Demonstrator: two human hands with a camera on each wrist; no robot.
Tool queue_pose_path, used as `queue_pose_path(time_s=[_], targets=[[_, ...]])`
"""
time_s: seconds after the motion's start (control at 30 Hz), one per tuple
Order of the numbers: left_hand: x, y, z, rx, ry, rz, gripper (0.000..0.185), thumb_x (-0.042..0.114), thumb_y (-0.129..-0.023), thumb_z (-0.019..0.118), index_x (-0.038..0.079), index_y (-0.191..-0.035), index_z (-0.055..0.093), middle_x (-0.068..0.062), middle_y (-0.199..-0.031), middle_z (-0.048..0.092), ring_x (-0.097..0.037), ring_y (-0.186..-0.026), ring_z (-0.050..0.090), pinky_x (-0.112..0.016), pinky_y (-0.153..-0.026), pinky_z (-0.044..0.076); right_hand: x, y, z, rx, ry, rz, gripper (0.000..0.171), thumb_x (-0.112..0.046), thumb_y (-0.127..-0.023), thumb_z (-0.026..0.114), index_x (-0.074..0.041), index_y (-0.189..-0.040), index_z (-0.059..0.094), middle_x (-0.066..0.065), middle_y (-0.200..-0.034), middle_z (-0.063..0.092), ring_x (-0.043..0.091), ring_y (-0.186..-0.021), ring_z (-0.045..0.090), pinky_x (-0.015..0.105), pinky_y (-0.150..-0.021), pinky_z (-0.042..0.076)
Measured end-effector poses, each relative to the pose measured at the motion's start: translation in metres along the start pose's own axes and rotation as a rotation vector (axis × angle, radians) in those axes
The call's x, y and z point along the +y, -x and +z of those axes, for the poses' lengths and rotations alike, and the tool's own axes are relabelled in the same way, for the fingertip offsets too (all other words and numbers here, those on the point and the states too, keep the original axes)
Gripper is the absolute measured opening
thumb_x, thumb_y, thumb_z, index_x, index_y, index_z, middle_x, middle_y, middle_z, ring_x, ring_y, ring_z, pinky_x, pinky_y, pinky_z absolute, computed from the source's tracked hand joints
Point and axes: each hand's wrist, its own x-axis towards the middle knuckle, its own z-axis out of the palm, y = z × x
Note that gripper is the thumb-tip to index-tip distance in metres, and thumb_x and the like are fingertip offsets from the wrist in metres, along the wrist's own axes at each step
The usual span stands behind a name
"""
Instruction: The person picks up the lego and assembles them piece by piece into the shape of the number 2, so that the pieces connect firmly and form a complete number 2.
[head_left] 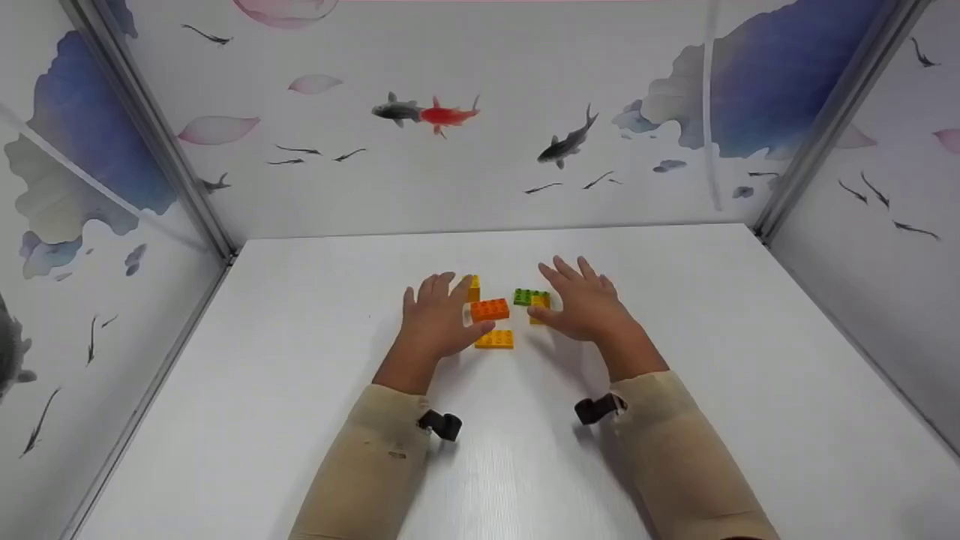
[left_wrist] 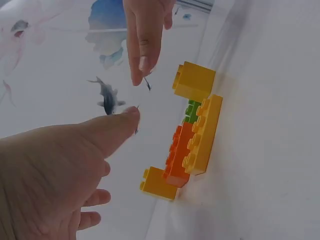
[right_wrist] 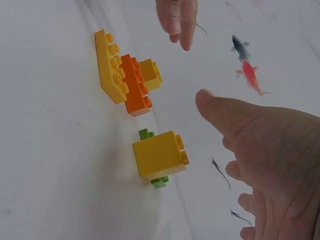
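A small cluster of toy bricks lies on the white table [head_left: 300, 360] between my hands. An orange brick [head_left: 489, 309] sits by a flat yellow brick [head_left: 494, 340], with a small yellow brick [head_left: 473, 288] behind them. To their right a green brick [head_left: 525, 296] lies against a yellow block [head_left: 538, 306]. My left hand [head_left: 437, 319] hovers just left of the orange brick, fingers spread, holding nothing. My right hand [head_left: 585, 304] is spread just right of the yellow block. In the left wrist view the thumb [left_wrist: 112, 127] stays apart from the orange brick [left_wrist: 178, 152]. The right wrist view shows the yellow block [right_wrist: 159, 154] clear of my right hand [right_wrist: 265, 150].
White walls printed with fish and blue leaves enclose the table at the left [head_left: 90, 225], back [head_left: 480, 150] and right [head_left: 885, 225]. Bare white tabletop spreads all around the bricks. A black wrist strap [head_left: 442, 424] sits on each sleeve.
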Motion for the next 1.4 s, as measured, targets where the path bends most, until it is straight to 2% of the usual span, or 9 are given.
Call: queue_pose_path(time_s=[0.17,0.37,0.53,0.7,0.8,0.97,1.23,1.4], targets=[[-0.003,-0.005,0.008,-0.073,0.089,0.070,0.088,0.059,-0.094,0.077,0.030,-0.167,0.038,-0.005,-0.172,0.034,-0.031,-0.159,0.033,-0.056,-0.131,0.032,0.006,-0.005,0.002,-0.020,-0.062,-0.007,0.089,-0.059,-0.100,0.068,-0.034,-0.172,0.022,0.000,-0.182,0.016,0.035,-0.170,0.005,0.070,-0.131,0.014],[-0.011,-0.008,0.018,-0.181,0.176,0.080,0.085,0.050,-0.090,0.085,0.029,-0.162,0.046,-0.002,-0.164,0.041,-0.025,-0.144,0.043,-0.052,-0.124,0.043,0.015,-0.010,0.008,-0.058,-0.147,-0.028,0.084,-0.052,-0.100,0.072,-0.031,-0.170,0.031,0.003,-0.179,0.027,0.035,-0.168,0.017,0.064,-0.133,0.018],[-0.016,-0.009,0.022,-0.183,0.220,0.081,0.067,0.041,-0.087,0.089,0.027,-0.146,0.060,-0.001,-0.151,0.047,-0.022,-0.133,0.045,-0.048,-0.120,0.047,0.020,-0.015,0.013,-0.048,-0.223,-0.042,0.072,-0.043,-0.099,0.077,-0.026,-0.163,0.047,0.007,-0.167,0.048,0.035,-0.158,0.039,0.060,-0.131,0.030],[-0.017,-0.010,0.021,-0.189,0.257,0.076,0.052,0.034,-0.088,0.089,0.025,-0.135,0.067,0.001,-0.138,0.054,-0.021,-0.126,0.051,-0.046,-0.116,0.049,0.022,-0.019,0.015,-0.047,-0.307,-0.030,0.059,-0.034,-0.099,0.078,-0.022,-0.154,0.059,0.005,-0.149,0.062,0.031,-0.132,0.058,0.051,-0.113,0.051],[-0.017,-0.010,0.022,-0.197,0.268,0.075,0.049,0.031,-0.091,0.087,0.021,-0.135,0.068,0.001,-0.133,0.059,-0.021,-0.118,0.055,-0.043,-0.114,0.050,0.023,-0.020,0.017,-0.052,-0.335,-0.008,0.053,-0.030,-0.100,0.076,-0.022,-0.150,0.063,0.005,-0.147,0.063,0.029,-0.126,0.061,0.046,-0.107,0.054],[-0.018,-0.014,0.025,-0.198,0.292,0.075,0.045,0.028,-0.092,0.085,0.018,-0.134,0.071,0.001,-0.127,0.066,-0.022,-0.113,0.058,-0.042,-0.110,0.051,0.027,-0.022,0.021,-0.069,-0.390,0.034,0.047,-0.029,-0.102,0.074,-0.023,-0.148,0.065,0.006,-0.149,0.062,0.029,-0.128,0.061,0.046,-0.110,0.054],[-0.019,-0.014,0.027,-0.187,0.328,0.100,0.037,0.023,-0.093,0.085,0.018,-0.129,0.076,0.000,-0.119,0.069,-0.023,-0.110,0.059,-0.041,-0.107,0.053,0.030,-0.026,0.023,-0.091,-0.465,0.088,0.045,-0.030,-0.102,0.075,-0.027,-0.146,0.066,0.004,-0.146,0.063,0.028,-0.131,0.061,0.045,-0.111,0.054],[-0.020,-0.013,0.025,-0.202,0.347,0.065,0.036,0.022,-0.094,0.085,0.019,-0.129,0.076,0.000,-0.117,0.069,-0.023,-0.110,0.059,-0.041,-0.107,0.053,0.023,-0.026,0.022,-0.084,-0.504,0.098,0.042,-0.029,-0.101,0.076,-0.028,-0.142,0.068,0.003,-0.144,0.064,0.029,-0.131,0.060,0.047,-0.113,0.053]])
